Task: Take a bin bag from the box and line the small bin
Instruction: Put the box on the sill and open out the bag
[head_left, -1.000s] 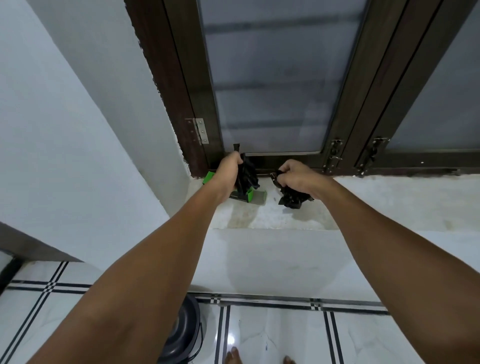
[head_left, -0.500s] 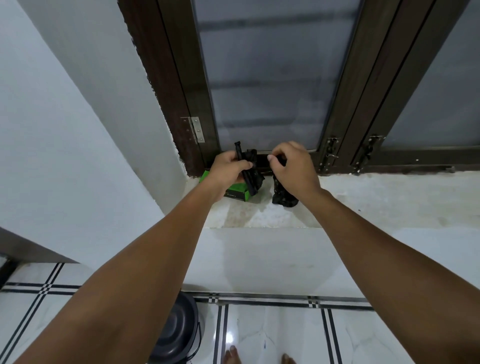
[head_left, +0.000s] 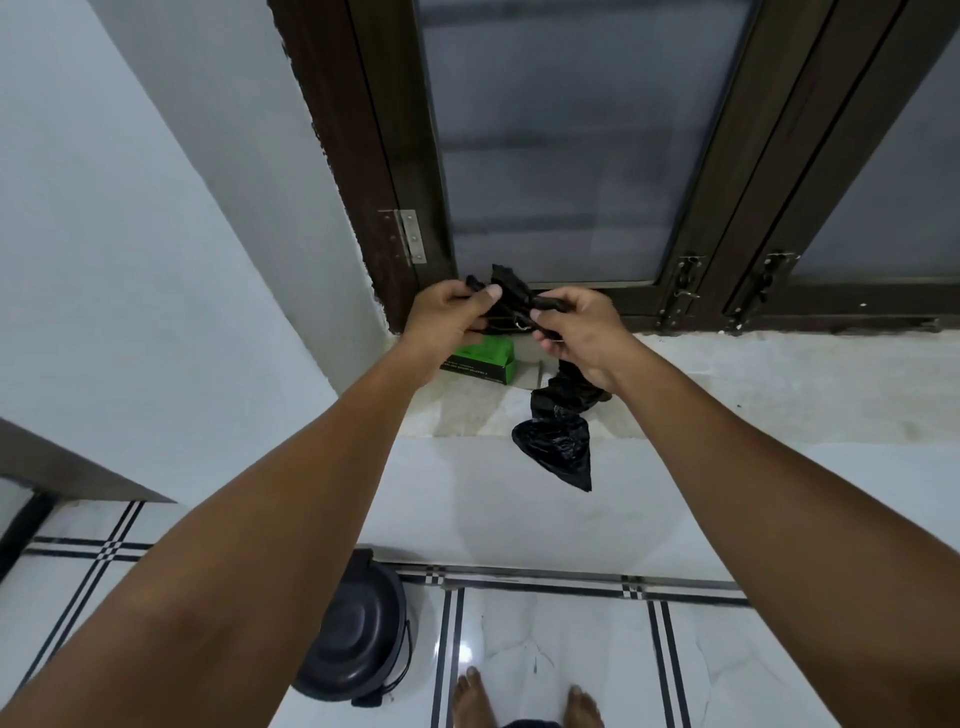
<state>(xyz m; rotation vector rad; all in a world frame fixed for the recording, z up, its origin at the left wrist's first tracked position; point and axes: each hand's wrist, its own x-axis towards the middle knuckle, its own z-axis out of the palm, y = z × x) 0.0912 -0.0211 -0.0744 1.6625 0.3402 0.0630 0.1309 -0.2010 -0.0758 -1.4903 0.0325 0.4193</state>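
Observation:
Both hands hold a black bin bag (head_left: 558, 441) in front of the window, above the sill. My left hand (head_left: 451, 313) pinches its crumpled top end with thumb and fingers. My right hand (head_left: 577, 332) grips the bag a little to the right, and the loose lower part hangs down past the sill's front edge. The green box (head_left: 483, 359) lies on the white sill (head_left: 779, 384) just below my left hand, partly hidden by my wrist. The small dark bin (head_left: 353, 631), lid on, stands on the floor below my left forearm.
A dark wooden window frame (head_left: 706, 228) with frosted panes rises behind the sill. A white wall (head_left: 130, 260) closes in on the left. My bare feet (head_left: 524, 701) stand on white floor tiles with black lines, right of the bin.
Both hands have lifted off the sill and drawn closer to me. The bag has unrolled, and its lower end now hangs over the sill's edge. The green box stays on the sill.

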